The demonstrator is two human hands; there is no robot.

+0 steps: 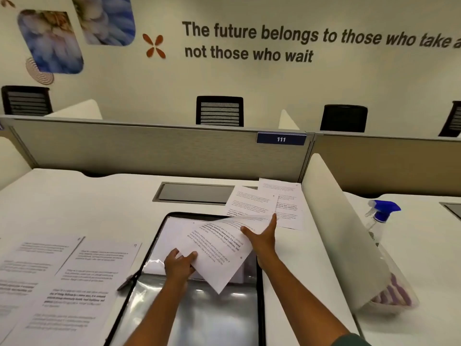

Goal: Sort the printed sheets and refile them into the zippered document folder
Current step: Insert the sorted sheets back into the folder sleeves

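Left hand [180, 264] pinches the lower edge of a white printed sheet [219, 248]; right hand [262, 237], fingers straight, steadies its upper edge above the open black-edged zippered document folder [159, 236]. Refiling appears underway; next, probably slide it into the clear sleeve.

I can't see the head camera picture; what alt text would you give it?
Over an open zippered document folder on a white desk, a person's left hand pinches a printed sheet while the right hand lies open at its far edge. More printed sheets lie left and behind.
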